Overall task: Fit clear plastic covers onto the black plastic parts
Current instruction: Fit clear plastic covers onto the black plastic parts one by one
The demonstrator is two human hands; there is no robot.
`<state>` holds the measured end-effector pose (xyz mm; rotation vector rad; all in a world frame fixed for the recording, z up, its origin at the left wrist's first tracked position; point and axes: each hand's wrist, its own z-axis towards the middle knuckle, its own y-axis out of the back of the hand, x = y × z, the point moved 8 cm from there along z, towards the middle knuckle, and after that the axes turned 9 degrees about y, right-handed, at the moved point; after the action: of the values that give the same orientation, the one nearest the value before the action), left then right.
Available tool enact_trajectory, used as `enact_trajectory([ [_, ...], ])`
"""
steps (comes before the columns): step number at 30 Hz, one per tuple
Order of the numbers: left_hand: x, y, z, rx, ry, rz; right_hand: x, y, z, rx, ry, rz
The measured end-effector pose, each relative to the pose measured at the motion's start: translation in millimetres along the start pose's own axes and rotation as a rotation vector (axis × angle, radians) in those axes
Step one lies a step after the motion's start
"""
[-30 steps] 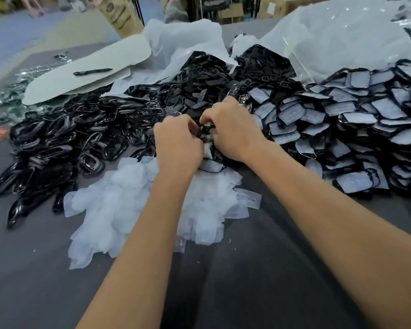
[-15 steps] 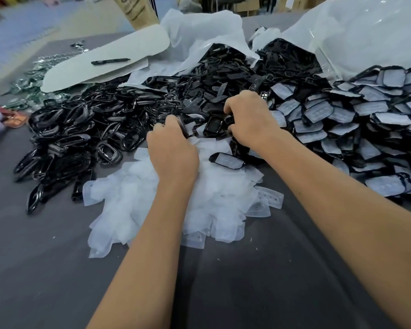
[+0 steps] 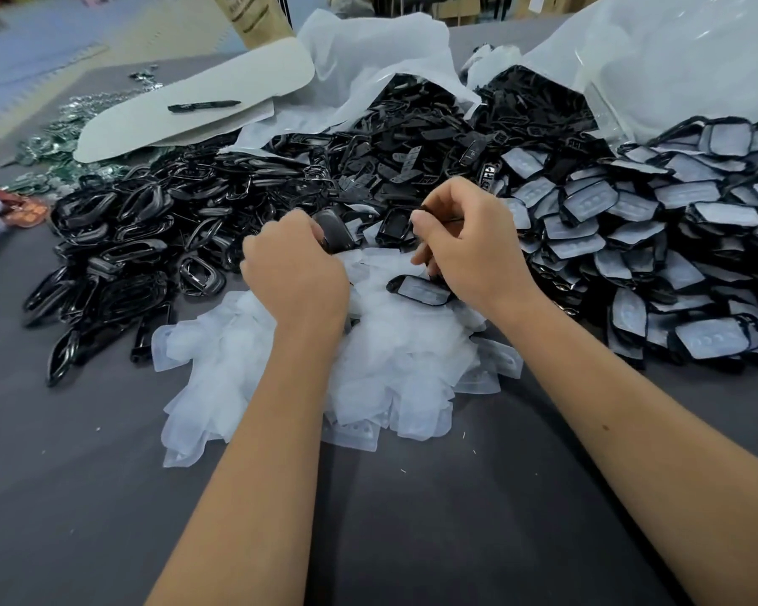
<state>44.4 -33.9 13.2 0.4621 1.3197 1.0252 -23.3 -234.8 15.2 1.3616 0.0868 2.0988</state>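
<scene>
**Picking up the next part and cover**

Fingers of the left hand (image 3: 296,273) curl round a dark rounded plastic part (image 3: 334,233); those of the right hand (image 3: 464,247) pinch a thin black plastic piece (image 3: 440,217). Both hover over the heap of clear soft plastic covers (image 3: 394,356), beside one covered black part (image 3: 421,290). Finished covered pieces (image 3: 631,238) pile rightward. Best, I judge, to line up edges before pressing the cover down.
</scene>
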Motion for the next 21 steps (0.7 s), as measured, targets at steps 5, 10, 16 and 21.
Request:
enact_trajectory([
  [5, -26.0, 16.1, -10.8, -0.072, -0.166, -0.471, -14.7, -1.9, -18.8, -0.064, -0.153, 0.478],
  [10, -44.9, -9.5, -27.8, 0.232, -0.168, -0.698, -17.8, -2.7, -21.8, -0.073, -0.152, 0.633],
  [16, -40.2, -5.9, -31.4, 0.192, -0.063, -0.948, -22.0, -1.7, -21.4, -0.099, -0.166, 0.663],
  [21, -35.1, -12.2, -33.6, 0.207, 0.017, -1.085, -21.0, -0.3, -21.8, -0.1, -0.147, 0.661],
])
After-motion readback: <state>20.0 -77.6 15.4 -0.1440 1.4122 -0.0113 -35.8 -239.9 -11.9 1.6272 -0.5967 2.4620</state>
